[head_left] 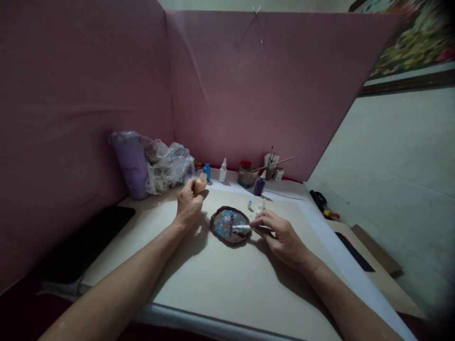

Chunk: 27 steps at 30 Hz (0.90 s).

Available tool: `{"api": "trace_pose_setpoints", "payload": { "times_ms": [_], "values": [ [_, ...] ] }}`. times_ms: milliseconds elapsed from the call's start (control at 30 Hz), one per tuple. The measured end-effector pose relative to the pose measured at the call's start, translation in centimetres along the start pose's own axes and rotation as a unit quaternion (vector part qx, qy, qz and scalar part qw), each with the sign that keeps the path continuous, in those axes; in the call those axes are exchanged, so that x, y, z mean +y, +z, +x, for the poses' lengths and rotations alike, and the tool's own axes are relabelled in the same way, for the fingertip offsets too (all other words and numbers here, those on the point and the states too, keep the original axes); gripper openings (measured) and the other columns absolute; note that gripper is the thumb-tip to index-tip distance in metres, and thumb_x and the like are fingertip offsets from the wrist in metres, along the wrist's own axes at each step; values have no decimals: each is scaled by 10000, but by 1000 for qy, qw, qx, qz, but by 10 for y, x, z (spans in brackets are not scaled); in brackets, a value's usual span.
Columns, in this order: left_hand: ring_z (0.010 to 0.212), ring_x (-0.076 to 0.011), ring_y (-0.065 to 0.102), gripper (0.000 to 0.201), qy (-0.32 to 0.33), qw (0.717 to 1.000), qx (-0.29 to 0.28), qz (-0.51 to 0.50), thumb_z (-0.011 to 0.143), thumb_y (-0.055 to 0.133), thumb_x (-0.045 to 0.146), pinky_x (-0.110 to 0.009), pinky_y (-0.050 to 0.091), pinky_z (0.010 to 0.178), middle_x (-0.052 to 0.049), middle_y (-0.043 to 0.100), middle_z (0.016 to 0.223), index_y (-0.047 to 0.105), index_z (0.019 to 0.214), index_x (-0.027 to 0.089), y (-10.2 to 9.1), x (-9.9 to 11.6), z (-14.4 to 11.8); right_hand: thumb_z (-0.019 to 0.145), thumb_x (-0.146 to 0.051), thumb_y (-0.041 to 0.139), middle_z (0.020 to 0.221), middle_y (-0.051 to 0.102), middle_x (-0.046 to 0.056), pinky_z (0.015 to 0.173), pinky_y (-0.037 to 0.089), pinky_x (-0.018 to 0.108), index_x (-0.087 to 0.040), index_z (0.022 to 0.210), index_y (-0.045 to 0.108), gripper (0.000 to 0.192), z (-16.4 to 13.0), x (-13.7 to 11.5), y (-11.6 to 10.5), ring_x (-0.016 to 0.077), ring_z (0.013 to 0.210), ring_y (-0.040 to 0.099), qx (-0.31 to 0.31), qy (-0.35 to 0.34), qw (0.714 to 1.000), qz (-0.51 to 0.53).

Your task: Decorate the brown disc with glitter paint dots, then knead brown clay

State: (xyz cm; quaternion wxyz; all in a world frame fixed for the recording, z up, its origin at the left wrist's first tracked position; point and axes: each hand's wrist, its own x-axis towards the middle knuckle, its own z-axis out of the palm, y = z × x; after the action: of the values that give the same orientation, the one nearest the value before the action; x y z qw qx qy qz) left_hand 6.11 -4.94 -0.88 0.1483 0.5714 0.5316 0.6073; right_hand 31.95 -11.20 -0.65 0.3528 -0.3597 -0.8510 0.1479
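Two hands at work: left hand (187,202) clamped on a tan bottle (200,183) (lifted left of the dish), right hand (280,237) pinching a white applicator (242,228) over the round painted dish (229,225) mid-table; best keep the tip low, strokes short

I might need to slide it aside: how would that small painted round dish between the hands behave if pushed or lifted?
The painted dish lies flat and low on the table, so it would probably slide rather than tip or roll. Its thick, uneven brown rim suggests clay, so likely stiff and breakable if dropped. The right hand holds a small tube over it, so the surface may be wet.
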Motion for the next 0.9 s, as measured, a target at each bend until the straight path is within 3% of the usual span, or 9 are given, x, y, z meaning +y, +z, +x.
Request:
{"api": "trace_pose_setpoints", "payload": {
  "times_ms": [900],
  "values": [
    [742, -140, 536, 204, 4, 1000, -3, 2, 702, 623, 220, -245, 395, 706, 24, 609, 801, 593, 902, 196, -1, 2, 0, 873, -120, 521, 878, 611, 61, 732, 477, 324, -192, 883, 657, 155, 2, 4, -2, 178, 810, 578, 14, 15, 1000, -15]
  ]
}}
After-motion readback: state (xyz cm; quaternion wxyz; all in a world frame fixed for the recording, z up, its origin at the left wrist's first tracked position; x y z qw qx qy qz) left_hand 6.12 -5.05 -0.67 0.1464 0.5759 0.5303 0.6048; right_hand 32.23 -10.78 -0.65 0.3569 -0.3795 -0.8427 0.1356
